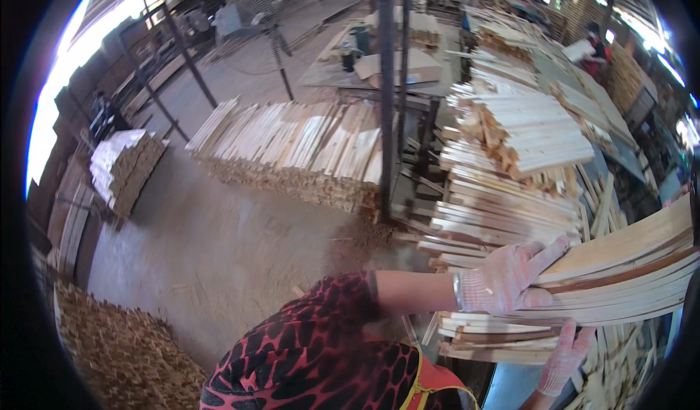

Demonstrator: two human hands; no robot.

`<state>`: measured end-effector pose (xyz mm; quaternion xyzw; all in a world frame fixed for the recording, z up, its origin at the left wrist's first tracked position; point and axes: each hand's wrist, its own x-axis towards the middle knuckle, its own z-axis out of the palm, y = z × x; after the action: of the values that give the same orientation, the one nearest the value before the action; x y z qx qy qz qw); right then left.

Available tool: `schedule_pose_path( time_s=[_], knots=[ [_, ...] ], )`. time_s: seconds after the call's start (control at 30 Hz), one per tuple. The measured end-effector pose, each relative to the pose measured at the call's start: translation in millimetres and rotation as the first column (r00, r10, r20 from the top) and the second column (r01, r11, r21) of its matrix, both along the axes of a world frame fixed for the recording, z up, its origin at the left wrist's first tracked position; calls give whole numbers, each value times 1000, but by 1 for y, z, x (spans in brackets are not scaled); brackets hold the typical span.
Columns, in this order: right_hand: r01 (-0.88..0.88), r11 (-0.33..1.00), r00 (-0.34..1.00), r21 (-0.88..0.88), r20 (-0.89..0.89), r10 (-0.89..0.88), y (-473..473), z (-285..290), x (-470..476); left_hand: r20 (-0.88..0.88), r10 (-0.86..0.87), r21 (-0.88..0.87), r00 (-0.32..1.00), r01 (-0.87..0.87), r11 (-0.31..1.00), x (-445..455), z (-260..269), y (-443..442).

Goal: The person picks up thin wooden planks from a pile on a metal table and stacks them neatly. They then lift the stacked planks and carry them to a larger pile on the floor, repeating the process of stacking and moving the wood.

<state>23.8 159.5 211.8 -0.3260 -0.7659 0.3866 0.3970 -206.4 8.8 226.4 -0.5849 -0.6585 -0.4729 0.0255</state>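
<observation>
A bundle of long, flat wooden strips (612, 278) extends to the right edge of the view, one strip with a dark brown band. My left hand (511, 276), in a pale pink-and-white knitted glove, grips the bundle's near end, fingers spread over its top and side. Against the bundle's lower side, the gloved fingers of my right hand (566, 355) press up; its palm is partly hidden. Beneath the bundle and beside my hands lies a row of stacked strips (497, 336).
A large pile of strips (503, 218) rises ahead, a neat bundle (541, 131) atop it. Loose offcuts (618, 366) lie at lower right. A steel post (387, 109) stands beside a long stack (295, 142). Another stack (120, 350) is at lower left. A person (593, 51) works far off.
</observation>
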Motion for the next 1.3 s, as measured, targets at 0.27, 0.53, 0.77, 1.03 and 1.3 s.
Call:
schedule_pose_path(
  time_s=[0.27, 0.53, 0.77, 1.03, 1.3],
  knots=[
    [-523, 838, 849, -157, -8, 528, -155, -24, -211, 61, 489, 31, 870, -491, 871, -123, -26, -241],
    [-755, 509, 514, -413, 109, 851, -361, -48, -427, 255, 744, -347, 618, -659, 667, -247, -80, -459],
    [-753, 336, 336, -566, 108, 936, -426, -95, -547, 364, 843, -542, 396, -645, 538, -327, -88, -543],
    [-644, 263, 201, -719, 173, 964, -486, -117, -660, 340, 908, -660, 243, -626, 415, -415, -79, -595],
    [-597, 203, 57, -776, 211, 976, -616, -179, -790, 364, 926, -627, 105, -707, 326, -520, -164, -718]
  ],
)
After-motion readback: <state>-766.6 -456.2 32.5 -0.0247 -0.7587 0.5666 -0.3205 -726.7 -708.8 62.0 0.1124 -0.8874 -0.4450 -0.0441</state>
